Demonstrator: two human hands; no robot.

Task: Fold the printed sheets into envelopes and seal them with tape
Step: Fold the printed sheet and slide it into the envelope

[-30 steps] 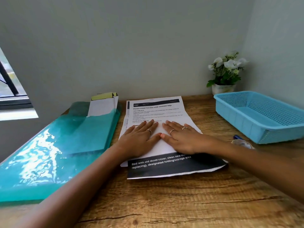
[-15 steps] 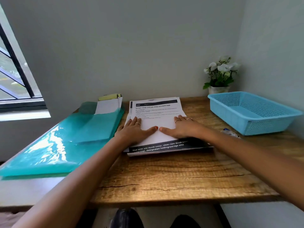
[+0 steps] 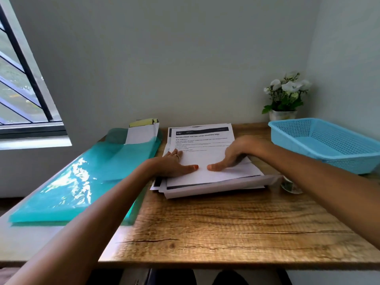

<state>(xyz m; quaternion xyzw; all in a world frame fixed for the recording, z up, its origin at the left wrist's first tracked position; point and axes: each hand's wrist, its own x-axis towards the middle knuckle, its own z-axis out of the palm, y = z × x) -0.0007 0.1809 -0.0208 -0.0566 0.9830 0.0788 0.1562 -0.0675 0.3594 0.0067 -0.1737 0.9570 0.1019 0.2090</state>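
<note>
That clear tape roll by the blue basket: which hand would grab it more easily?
Probably the right hand: the clear tape roll lies just beyond its forearm, while the left hand presses the white printed sheet opposite.

We reach both forearms forward and inward from the lower corners of the view, so that our hands nearly meet, thumb tips pointing at each other with a small gap between. Our left hand (image 3: pixel 171 164) lies flat, palm down, fingers straight and stretched forward, a ring on one finger, the thumb spread out to the right. Our right hand (image 3: pixel 236 154) is blurred; its thumb is stretched left and pressed down, while the knuckles are raised and the fingers appear bent downward. How far they curl we cannot tell.
</note>
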